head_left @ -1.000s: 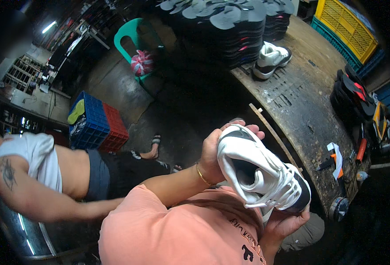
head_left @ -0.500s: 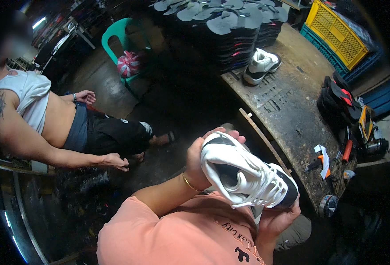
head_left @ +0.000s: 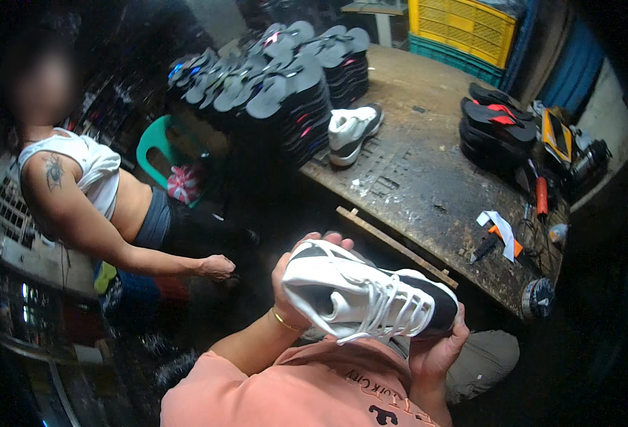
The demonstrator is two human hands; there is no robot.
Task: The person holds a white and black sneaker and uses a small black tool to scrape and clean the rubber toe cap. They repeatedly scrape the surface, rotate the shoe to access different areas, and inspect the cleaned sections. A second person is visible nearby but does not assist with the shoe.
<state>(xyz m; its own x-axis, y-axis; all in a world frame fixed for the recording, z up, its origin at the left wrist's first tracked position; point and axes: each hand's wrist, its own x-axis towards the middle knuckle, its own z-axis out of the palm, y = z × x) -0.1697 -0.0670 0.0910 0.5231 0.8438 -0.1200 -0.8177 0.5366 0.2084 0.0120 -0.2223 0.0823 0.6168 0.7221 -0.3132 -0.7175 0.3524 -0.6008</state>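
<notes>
A white and black sneaker (head_left: 360,288) with white laces lies across both my hands, its collar opening facing up. The heel end rests in my left hand (head_left: 281,290), whose fingers curl around the far side and partly vanish behind the shoe. At the toe end, my right hand (head_left: 438,349) grips the black and white front, thumb along the outer edge. Another white and black sneaker (head_left: 352,134) of the same look stands upright on the worn wooden table (head_left: 414,192), beyond my hands.
Tall stacks of grey-topped flip-flops (head_left: 285,85) stand beside the table's far left. Black and red flip-flops (head_left: 498,124), an orange-handled cutter (head_left: 495,242), a white strip and a round tin (head_left: 537,297) lie at right. A co-worker (head_left: 107,192) stands left, near a green chair (head_left: 159,146).
My view has turned, so the table and stacks sit further left in the picture. The sneaker stays between both hands, slightly more level. The co-worker's near arm remains lowered.
</notes>
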